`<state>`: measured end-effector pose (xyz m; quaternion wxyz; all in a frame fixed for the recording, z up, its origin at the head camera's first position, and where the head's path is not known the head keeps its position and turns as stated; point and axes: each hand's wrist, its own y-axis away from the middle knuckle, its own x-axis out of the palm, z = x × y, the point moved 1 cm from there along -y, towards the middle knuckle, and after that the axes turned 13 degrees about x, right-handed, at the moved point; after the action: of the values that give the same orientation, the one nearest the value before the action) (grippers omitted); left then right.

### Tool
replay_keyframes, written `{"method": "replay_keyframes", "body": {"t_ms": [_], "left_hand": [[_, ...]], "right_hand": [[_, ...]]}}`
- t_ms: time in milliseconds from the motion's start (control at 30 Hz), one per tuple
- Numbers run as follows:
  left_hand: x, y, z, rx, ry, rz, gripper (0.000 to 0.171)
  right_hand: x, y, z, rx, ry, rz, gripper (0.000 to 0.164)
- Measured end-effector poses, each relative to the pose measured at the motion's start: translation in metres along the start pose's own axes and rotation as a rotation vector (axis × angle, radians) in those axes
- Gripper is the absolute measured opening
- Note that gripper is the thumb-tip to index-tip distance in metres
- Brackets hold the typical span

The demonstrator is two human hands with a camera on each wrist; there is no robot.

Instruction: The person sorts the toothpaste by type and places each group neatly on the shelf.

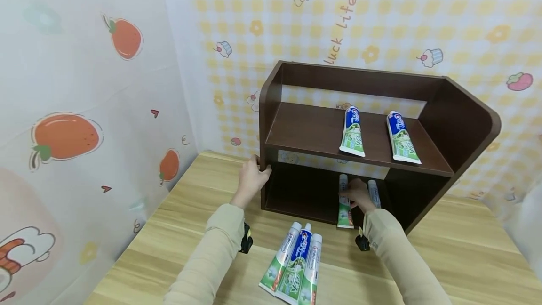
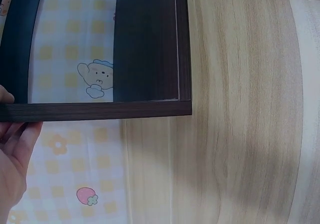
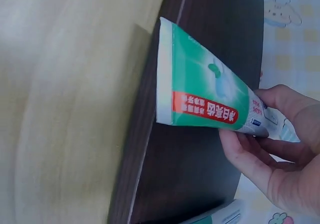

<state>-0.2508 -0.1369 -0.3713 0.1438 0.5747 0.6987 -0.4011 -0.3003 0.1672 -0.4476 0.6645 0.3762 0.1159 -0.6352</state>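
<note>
A dark brown two-tier shelf (image 1: 306, 128) stands on the wooden table. My left hand (image 1: 251, 179) grips the front edge of its left side panel (image 2: 90, 112), fingers on the outer face and thumb on the inner one. On the lower tier, my right hand (image 1: 359, 194) holds a green and white toothpaste tube (image 3: 207, 86) around its narrower cap-side part. The tube's flat end points toward the front and overhangs the shelf's front edge. Just right of that hand lies another toothpaste tube (image 1: 374, 193), partly hidden by the hand and sleeve.
Two blue and green toothpaste tubes, a left one (image 1: 352, 133) and a right one (image 1: 403, 138), lie on the upper tier. Three more tubes (image 1: 298, 263) lie side by side on the table (image 1: 169, 244) in front, between my forearms. A patterned wall covering (image 1: 237, 22) rises behind the shelf.
</note>
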Motion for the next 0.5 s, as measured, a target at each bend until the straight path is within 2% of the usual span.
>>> {"method": "replay_keyframes", "body": {"t_ms": [267, 367, 500], "left_hand": [[0.0031, -0.0013, -0.0021, 0.004, 0.009, 0.016, 0.017], [0.0027, -0.0011, -0.0010, 0.001, 0.000, 0.003, 0.017], [0.0025, -0.0004, 0.0012, -0.012, -0.003, 0.001, 0.017]], "right_hand": [[-0.0066, -0.0013, -0.0040, 0.112, -0.017, 0.061, 0.039], [-0.0048, 0.0036, -0.0031, 0.096, -0.015, 0.070, 0.020], [0.0015, 0.0063, -0.0031, 0.067, 0.042, 0.037, 0.040]]}}
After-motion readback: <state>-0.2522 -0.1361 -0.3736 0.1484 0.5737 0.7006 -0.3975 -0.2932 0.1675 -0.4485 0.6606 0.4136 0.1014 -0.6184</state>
